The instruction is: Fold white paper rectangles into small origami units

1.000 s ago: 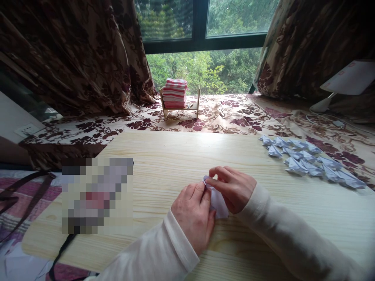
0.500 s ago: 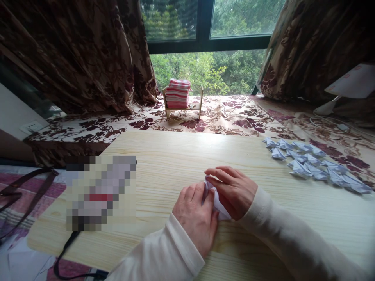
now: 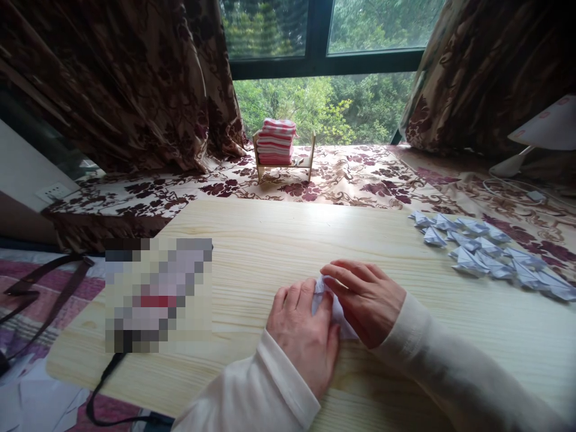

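A small piece of white folded paper [image 3: 341, 318] lies at the front middle of the wooden table top, partly covered by both hands. My left hand [image 3: 302, 333] presses down on its left side, fingers curled and together. From the right, my right hand [image 3: 369, 300] pinches the far tip of the paper between thumb and fingertips. The folds between the hands are mostly hidden. Rows of folded white paper shapes [image 3: 490, 249] sit at the table's back right.
A pixelated, blurred object with a black strap [image 3: 101, 375] lies on the left of the table [image 3: 243, 240]. Loose white sheets [image 3: 42, 399] rest below the left edge. On the window ledge stand a small wooden rack with folded striped cloths [image 3: 275, 144] and a lamp [image 3: 546, 126].
The view has shifted slightly, so everything sits a little further right. Both hands keep their hold on the paper, with the right fingers barely moved at its far tip.
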`<state>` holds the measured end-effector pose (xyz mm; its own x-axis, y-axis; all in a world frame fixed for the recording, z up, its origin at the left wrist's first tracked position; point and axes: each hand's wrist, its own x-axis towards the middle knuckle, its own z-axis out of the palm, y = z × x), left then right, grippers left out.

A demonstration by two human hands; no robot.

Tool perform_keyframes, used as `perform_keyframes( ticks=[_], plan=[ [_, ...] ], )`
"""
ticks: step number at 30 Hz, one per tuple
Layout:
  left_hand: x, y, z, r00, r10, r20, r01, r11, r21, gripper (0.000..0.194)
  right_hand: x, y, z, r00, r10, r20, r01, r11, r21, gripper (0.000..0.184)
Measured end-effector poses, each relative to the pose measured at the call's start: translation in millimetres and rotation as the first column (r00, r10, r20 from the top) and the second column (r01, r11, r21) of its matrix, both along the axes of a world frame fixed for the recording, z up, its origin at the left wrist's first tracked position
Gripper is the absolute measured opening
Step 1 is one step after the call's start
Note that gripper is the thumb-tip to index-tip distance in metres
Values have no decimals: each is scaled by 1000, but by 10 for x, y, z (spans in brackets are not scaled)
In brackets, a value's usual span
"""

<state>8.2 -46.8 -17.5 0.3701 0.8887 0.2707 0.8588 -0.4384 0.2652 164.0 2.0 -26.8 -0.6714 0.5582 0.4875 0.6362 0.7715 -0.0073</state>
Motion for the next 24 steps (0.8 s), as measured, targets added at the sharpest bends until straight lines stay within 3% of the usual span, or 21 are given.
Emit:
perform_keyframes(
  ticks=[11,18,24],
  plan=[
    [8,0,-10,1000,23,-19,-23,999,-30,37,1,6,-37,1000,10,19,-10,1000,-28,30],
    [12,0,-8,998,8,-58,-10,999,-37,40,52,-13,30,1000,10,17,-9,999,-31,31],
    [16,-6,-31,998,1,-70,1,1000,27,39,96,-22,-12,1000,-7,20,7,1000,-20,30]
  ],
)
